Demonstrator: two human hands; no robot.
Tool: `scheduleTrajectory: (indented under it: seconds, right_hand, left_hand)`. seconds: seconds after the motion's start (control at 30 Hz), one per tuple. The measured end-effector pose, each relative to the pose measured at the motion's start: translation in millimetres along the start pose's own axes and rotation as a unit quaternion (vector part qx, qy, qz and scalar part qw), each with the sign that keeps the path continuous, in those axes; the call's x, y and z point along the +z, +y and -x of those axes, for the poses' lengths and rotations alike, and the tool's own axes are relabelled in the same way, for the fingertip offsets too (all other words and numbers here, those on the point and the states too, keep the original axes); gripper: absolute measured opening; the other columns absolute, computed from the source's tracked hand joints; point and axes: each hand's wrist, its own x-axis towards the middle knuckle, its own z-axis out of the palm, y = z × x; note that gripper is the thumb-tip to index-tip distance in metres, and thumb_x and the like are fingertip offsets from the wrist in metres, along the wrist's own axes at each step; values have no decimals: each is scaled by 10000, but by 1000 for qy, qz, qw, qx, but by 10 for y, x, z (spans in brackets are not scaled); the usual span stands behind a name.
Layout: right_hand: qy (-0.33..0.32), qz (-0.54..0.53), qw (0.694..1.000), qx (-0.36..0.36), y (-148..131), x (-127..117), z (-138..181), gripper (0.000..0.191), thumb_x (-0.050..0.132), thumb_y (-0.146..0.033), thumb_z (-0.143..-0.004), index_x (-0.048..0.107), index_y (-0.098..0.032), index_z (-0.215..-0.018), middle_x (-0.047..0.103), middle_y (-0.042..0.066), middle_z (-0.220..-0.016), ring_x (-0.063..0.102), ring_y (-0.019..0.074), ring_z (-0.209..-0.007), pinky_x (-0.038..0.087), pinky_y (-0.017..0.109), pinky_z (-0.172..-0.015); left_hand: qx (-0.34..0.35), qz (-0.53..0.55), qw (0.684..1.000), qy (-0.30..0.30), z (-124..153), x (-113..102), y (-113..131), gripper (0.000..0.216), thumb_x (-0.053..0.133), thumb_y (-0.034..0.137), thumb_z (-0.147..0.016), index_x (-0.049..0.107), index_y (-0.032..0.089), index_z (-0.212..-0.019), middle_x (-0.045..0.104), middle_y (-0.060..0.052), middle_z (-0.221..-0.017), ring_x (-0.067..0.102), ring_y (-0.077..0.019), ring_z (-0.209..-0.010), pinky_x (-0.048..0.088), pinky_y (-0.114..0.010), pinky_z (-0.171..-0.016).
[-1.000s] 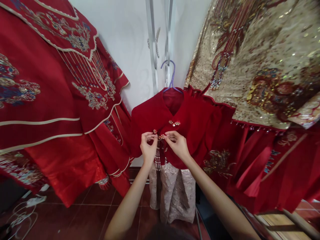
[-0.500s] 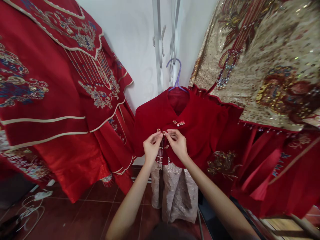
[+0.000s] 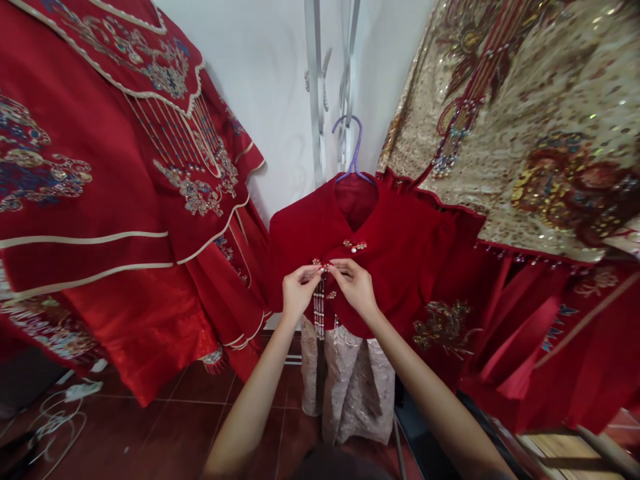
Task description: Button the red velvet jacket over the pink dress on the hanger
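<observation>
A small red velvet jacket (image 3: 395,253) hangs on a purple hanger (image 3: 354,150) straight ahead, over a pale embroidered skirt (image 3: 350,380). My left hand (image 3: 299,293) and my right hand (image 3: 356,287) meet at the jacket's front, fingers pinched on a jewelled clasp (image 3: 324,268) with a bead tassel (image 3: 318,310) hanging below it. A second jewelled clasp (image 3: 355,246) sits closed just above, near the collar.
A large red embroidered robe (image 3: 100,200) hangs at the left, a gold sequinned robe (image 3: 540,113) with red skirts at the right. A metal rack post (image 3: 315,87) stands against the white wall. White cables (image 3: 55,413) lie on the dark red tile floor at lower left.
My view has shifted slightly left, so the jacket sits a little further right. Both hands stay pinched on the same clasp, fingertips drawn a bit closer together.
</observation>
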Motion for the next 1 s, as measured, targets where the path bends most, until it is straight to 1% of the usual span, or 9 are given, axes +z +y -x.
scheduleTrajectory:
  seconds: [0.1, 0.2, 0.3, 0.4, 0.57, 0.67, 0.73, 0.87, 1.0]
  right_hand:
    - [-22, 8, 1000, 11, 75, -136, 113, 287, 544, -413, -893, 653, -193, -1043, 710, 70, -1041, 695, 189, -928, 585, 328, -819]
    - [-3, 71, 997, 35, 196, -229, 307, 269, 503, -394, -910, 635, -197, -1037, 705, 76, -1007, 699, 198, -863, 595, 338, -746]
    - [1, 142, 989, 33, 341, -201, 489, 261, 490, -334, -901, 582, -189, -1097, 680, 103, -1065, 687, 205, -852, 576, 383, -791]
    - [-6, 155, 987, 30, 472, -114, 576, 299, 437, -257, -896, 514, -170, -1170, 620, 146, -1186, 663, 205, -939, 546, 392, -858]
    - [-6, 204, 979, 15, 526, -149, 589, 283, 440, -168, -837, 529, -163, -1106, 599, 131, -1064, 618, 210, -956, 532, 371, -833]
    - [-27, 258, 966, 9, 448, -277, 612, 229, 522, -210, -822, 567, -184, -1045, 591, 100, -981, 604, 215, -869, 531, 368, -770]
    - [-31, 274, 961, 7, 372, -363, 627, 193, 584, -262, -810, 595, -191, -989, 597, 96, -966, 595, 230, -892, 524, 384, -790]
    - [-114, 134, 983, 56, 230, -496, 627, 251, 632, -363, -809, 617, -192, -992, 658, 73, -995, 634, 203, -916, 516, 366, -863]
    - [-182, -6, 974, 136, 180, -580, 631, 301, 644, -409, -805, 632, -183, -1003, 697, 49, -971, 662, 176, -924, 512, 333, -884]
  left_hand:
    - [19, -22, 999, 35, 120, -9, -46, 250, 646, 284, -802, 690, 131, -995, 738, -97, -969, 697, -174, -888, 532, -332, -884]
    - [5, -29, 997, 65, 370, 61, -171, 195, 569, 262, -854, 650, 140, -982, 716, -89, -969, 684, -165, -901, 522, -332, -902]
    - [-25, -9, 998, 53, 622, 224, -365, 148, 545, 230, -856, 591, 163, -980, 676, -80, -1004, 662, -159, -955, 503, -332, -934]
    - [-57, 65, 995, 56, 755, 415, -537, 252, 529, 223, -854, 506, 183, -1102, 614, -97, -1136, 629, -162, -1055, 491, -347, -960]
    - [-147, 123, 980, 48, 740, 525, -613, 237, 513, 262, -842, 508, 175, -1062, 621, -82, -1046, 660, -153, -894, 529, -275, -750]
    - [-171, 152, 973, 19, 726, 468, -567, 243, 560, 320, -807, 543, 158, -987, 644, -69, -929, 664, -151, -755, 489, -234, -605]
    - [-182, 186, 966, 6, 741, 427, -534, 298, 603, 335, -772, 551, 154, -1002, 657, -59, -885, 667, -154, -740, 485, -233, -602]
    - [-206, 254, 945, 3, 781, 394, -495, 369, 610, 330, -768, 531, 160, -1086, 675, -28, -813, 677, -149, -736, 515, -281, -720]
    - [-207, 241, 948, -30, 771, 415, -461, 354, 607, 342, -762, 553, 149, -1054, 663, -14, -731, 652, -142, -651, 507, -275, -672]
